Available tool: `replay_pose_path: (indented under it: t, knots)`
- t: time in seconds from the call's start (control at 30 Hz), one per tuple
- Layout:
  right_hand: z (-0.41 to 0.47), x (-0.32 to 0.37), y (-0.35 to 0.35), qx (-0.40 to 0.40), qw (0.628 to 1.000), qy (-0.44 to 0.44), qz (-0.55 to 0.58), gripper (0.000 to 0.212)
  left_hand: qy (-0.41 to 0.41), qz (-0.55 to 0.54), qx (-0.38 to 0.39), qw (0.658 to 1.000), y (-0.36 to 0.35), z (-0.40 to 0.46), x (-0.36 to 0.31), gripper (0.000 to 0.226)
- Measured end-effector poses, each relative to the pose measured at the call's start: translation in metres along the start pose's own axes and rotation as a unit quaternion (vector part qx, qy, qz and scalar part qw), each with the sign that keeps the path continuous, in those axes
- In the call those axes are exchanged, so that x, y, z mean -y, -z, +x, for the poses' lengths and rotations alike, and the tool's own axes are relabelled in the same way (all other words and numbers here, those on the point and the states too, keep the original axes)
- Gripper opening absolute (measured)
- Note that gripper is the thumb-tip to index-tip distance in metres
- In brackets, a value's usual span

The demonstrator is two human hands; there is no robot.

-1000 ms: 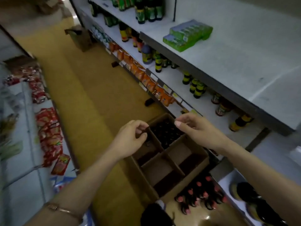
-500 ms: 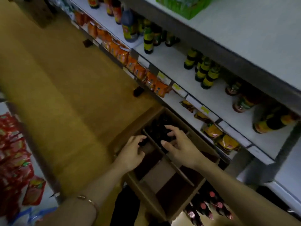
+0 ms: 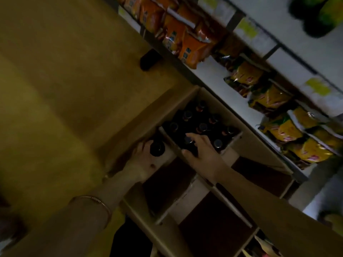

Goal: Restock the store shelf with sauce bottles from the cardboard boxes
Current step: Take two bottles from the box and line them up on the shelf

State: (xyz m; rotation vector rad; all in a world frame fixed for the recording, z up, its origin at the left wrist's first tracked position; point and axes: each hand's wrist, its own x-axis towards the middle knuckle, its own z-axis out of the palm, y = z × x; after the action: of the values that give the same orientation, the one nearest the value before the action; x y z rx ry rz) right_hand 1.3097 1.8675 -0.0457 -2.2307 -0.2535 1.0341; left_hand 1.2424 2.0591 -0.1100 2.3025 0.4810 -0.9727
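An open cardboard box with dividers stands on the floor beside the store shelf. Its far compartment holds several dark sauce bottles seen from above. My left hand grips a dark bottle at the box's left edge. My right hand reaches into the far compartment, fingers curled round the top of another dark bottle. The near compartments look dark and hold no bottles that I can see.
Orange snack packets and yellow packets line the low shelf on the right. A small dark object lies on the yellow floor by the shelf foot. The picture is dim and blurred.
My head has dropped lower and closer to the box. Both hands have gone down into it, each closing on a bottle; the upper shelves have left the view.
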Motion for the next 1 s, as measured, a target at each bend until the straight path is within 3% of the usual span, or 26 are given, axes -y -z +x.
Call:
replay_pose_path:
  t: [0.17,0.27,0.37,0.47,0.57,0.73,0.83,1.0]
  knots:
    - [0.056,-0.041,-0.045,-0.075,0.997,-0.010,-0.009,0.060,-0.018,-0.057,-0.030,0.998,-0.047,0.039,0.024,0.079]
    - [0.077,-0.051,-0.065,-0.126,0.992,-0.010,0.030,0.065,-0.066,-0.133,-0.079,0.986,-0.050,0.063,0.031,0.052]
    - [0.094,-0.059,-0.075,-0.191,0.969,-0.033,0.152,0.067,-0.088,-0.229,-0.066,0.967,-0.048,0.083,0.032,0.031]
    - [0.111,-0.077,-0.080,-0.231,0.941,-0.083,0.234,0.060,-0.099,-0.312,-0.056,0.943,-0.058,0.096,0.029,0.028]
    - [0.125,-0.090,-0.084,-0.246,0.940,-0.081,0.221,0.045,-0.087,-0.376,-0.093,0.918,-0.072,0.105,0.024,0.023]
    - [0.145,-0.096,-0.084,-0.273,0.945,-0.032,0.175,0.028,-0.099,-0.336,-0.190,0.917,-0.090,0.108,0.019,0.025]
    - [0.146,-0.098,-0.085,-0.289,0.950,-0.012,0.116,0.021,-0.138,-0.316,-0.172,0.923,-0.086,0.097,0.017,0.020]
    - [0.124,-0.087,-0.085,-0.293,0.951,-0.005,0.093,0.019,-0.125,-0.339,-0.142,0.922,-0.068,0.066,0.019,0.022]
